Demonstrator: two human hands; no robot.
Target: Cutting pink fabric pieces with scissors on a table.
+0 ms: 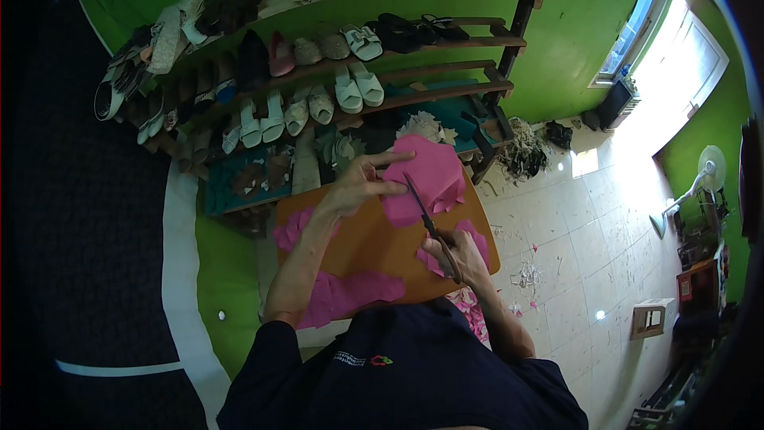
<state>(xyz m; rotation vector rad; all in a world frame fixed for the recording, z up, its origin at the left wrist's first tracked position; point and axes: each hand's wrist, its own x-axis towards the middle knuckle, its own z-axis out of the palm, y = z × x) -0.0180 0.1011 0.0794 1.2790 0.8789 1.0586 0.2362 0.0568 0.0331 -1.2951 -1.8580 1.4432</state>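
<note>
While cutting, apparently, at frame centre: gripping black scissors (430, 226) in right hand (463, 261); clasping pink sheet (435, 166) between fingers of left hand (355, 183); next, probably requiring steady turning.

On my remote feed I find the table (366, 247) before the person (398, 374) — pieces of material (350, 295) at its left and right. The scissors (432, 230) are in the right hand (454, 251), over the table. Behind it I note the rack (519, 20), bearing shoes (348, 91). Floor (569, 251) lies right — a box (652, 318) upon it, the fan (711, 166) farther back.
</note>
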